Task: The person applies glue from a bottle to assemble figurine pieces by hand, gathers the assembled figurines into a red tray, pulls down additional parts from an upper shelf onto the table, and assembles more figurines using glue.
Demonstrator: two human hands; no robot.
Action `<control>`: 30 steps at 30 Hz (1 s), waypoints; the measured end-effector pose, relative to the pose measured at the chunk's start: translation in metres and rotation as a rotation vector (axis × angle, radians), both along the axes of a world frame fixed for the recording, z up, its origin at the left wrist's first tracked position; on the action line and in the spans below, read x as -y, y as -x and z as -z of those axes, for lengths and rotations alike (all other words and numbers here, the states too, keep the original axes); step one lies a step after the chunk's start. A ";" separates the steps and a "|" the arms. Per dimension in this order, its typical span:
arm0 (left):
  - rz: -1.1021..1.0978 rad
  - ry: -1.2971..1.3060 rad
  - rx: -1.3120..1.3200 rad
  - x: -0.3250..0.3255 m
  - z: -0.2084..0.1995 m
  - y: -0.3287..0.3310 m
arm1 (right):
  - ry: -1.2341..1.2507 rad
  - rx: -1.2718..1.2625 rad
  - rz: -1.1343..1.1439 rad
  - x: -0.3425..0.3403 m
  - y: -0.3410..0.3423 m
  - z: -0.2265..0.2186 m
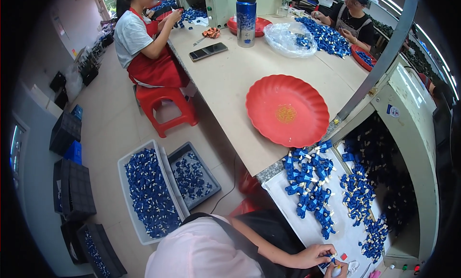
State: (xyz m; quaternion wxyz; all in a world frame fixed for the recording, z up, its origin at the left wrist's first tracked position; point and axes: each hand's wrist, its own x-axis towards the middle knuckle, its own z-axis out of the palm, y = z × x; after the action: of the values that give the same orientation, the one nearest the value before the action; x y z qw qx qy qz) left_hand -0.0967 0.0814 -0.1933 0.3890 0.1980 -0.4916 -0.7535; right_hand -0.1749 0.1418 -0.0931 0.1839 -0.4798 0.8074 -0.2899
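At the lower right edge, my left hand (311, 256) pinches a small blue part (326, 264) with a pale end. My right hand (339, 270) is closed close beside it, partly cut off by the frame. A small whitish thing shows at its fingertips, too small to name. Both hands are over a white work surface (342, 225). Just beyond them, blue parts with cream tips (309, 182) lie spread in loose rows. Heaped small blue pieces (360, 196) lie to the right. A little red piece (343, 256) and a crumpled white scrap (353, 267) are next to my fingers.
A red scalloped plate (288, 110) sits on the table, with a phone (208, 52), blue bottle (246, 18) and plastic bag (290, 39) farther back. A pale machine housing (408, 100) stands at right. Bins of blue parts (151, 191) are on the floor at left. Two people work across the table.
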 end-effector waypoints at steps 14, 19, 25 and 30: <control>0.014 -0.021 0.011 -0.002 -0.001 0.000 | 0.038 -0.027 -0.055 -0.004 0.006 0.005; 0.020 -0.012 0.016 -0.001 -0.001 0.000 | 0.078 -0.025 -0.071 -0.007 0.009 0.011; 0.036 -0.023 0.004 0.001 -0.002 0.001 | 0.074 0.002 -0.039 -0.005 0.007 0.009; 0.035 -0.063 -0.016 0.000 -0.002 -0.001 | 0.028 -0.042 -0.042 -0.002 0.006 0.007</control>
State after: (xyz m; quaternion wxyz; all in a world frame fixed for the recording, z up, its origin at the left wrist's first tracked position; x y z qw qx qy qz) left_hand -0.0953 0.0816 -0.1916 0.3731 0.1955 -0.4681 -0.7768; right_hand -0.1806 0.1443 -0.1001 0.1662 -0.5053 0.7967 -0.2870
